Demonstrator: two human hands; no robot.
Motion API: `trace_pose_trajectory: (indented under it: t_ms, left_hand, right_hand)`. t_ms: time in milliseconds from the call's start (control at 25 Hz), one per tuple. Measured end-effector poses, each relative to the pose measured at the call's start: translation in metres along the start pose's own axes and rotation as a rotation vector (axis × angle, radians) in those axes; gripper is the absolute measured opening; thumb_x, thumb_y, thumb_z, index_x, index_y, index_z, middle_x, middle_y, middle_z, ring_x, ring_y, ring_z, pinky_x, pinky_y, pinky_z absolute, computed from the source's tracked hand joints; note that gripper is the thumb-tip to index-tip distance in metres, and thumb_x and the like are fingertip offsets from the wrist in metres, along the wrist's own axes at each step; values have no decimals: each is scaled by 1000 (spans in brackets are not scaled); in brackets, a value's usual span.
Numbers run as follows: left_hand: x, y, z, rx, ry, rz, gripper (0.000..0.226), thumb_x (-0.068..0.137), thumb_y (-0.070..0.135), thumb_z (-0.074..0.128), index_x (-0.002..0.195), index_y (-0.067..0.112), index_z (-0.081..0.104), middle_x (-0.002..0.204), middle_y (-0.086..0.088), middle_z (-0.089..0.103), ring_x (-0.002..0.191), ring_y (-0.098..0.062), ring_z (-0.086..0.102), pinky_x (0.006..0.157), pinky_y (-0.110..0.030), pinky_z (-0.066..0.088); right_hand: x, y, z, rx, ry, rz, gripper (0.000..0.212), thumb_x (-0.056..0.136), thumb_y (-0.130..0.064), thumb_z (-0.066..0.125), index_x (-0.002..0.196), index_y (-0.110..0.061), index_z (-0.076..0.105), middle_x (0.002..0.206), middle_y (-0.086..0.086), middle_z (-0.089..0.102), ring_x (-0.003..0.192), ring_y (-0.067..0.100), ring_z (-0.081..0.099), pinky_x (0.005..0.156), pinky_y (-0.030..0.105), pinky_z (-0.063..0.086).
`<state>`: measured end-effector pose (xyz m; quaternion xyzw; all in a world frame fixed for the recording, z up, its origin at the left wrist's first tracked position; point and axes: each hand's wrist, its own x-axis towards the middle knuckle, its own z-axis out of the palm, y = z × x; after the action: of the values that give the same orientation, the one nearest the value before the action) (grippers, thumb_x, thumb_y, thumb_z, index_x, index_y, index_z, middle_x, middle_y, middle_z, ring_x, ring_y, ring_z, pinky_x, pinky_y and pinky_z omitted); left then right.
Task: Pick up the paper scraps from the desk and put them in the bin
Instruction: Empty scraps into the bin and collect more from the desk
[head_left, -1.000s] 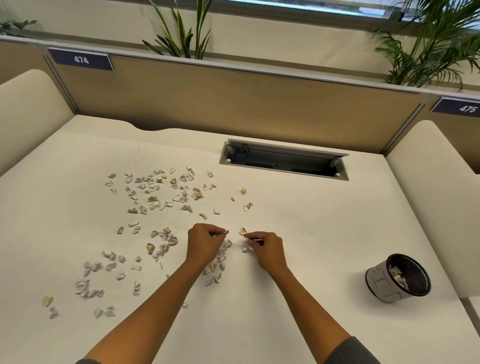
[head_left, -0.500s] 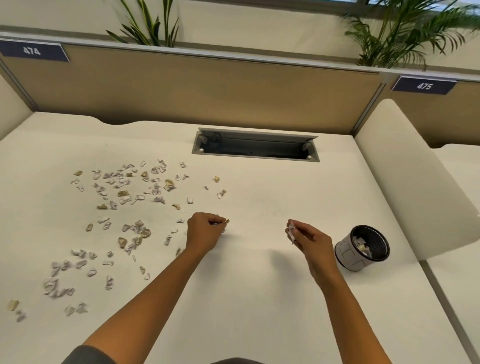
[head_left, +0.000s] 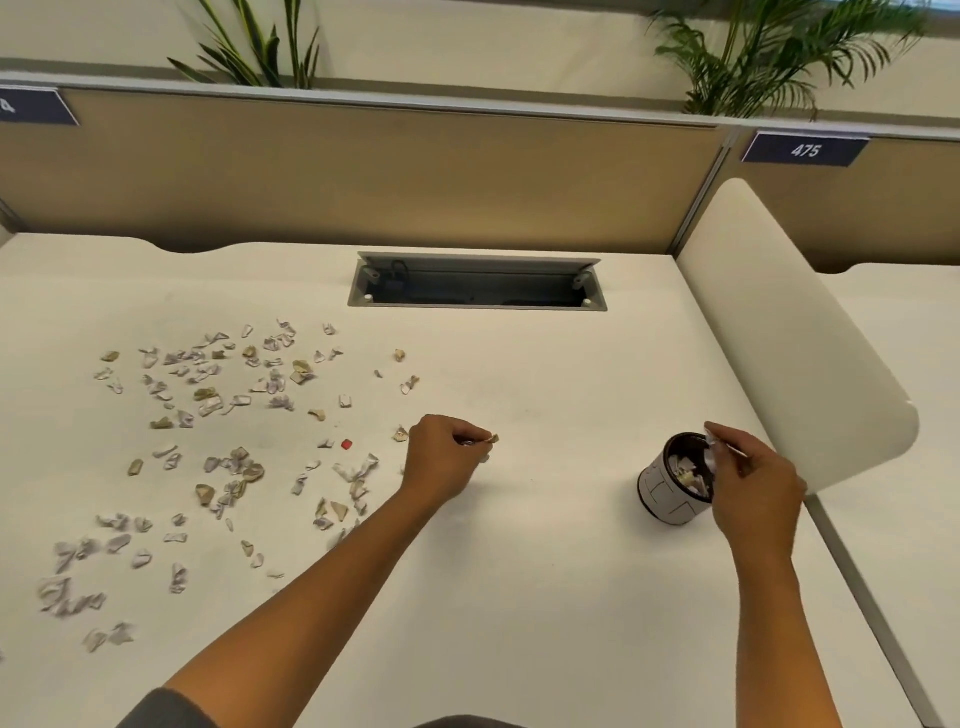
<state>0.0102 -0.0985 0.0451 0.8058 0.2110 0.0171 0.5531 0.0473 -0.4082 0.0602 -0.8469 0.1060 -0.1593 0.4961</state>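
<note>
Head cam, right hand (head_left: 753, 488) pinching paper scraps over the small bin (head_left: 670, 488) at right, left hand (head_left: 441, 457) pinching scraps on the desk (head_left: 519, 597), loose paper scraps (head_left: 208, 441) scattered left

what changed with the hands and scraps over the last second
The right hand carried its pinched scraps away from the pile, rightward to over the bin, where it still pinches them. The left hand stayed by the pile, still pinching a scrap. The scattered scraps lie unmoved.
</note>
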Motion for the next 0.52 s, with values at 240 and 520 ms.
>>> trace_pose_trajectory:
  t_ms: [240,520]
  left_hand:
    - [-11,43,60,-10,-193,127,8,78,9,74,81,14,79,70,5,74,66,-5,72,57,-7,49]
    - [-19,84,142,9,-375,165,9,77,15,77,84,10,79,76,-7,76,69,-16,71,59,-17,53]
  right_hand:
    - [2,17,-2,47,-44,105,31,97,-11,54,107,-33,73,99,-11,72,92,4,67,76,12,45]
    - [3,33,-6,228,14,186,30,95,-12,57,94,-38,73,95,-14,75,89,2,72,78,11,54]
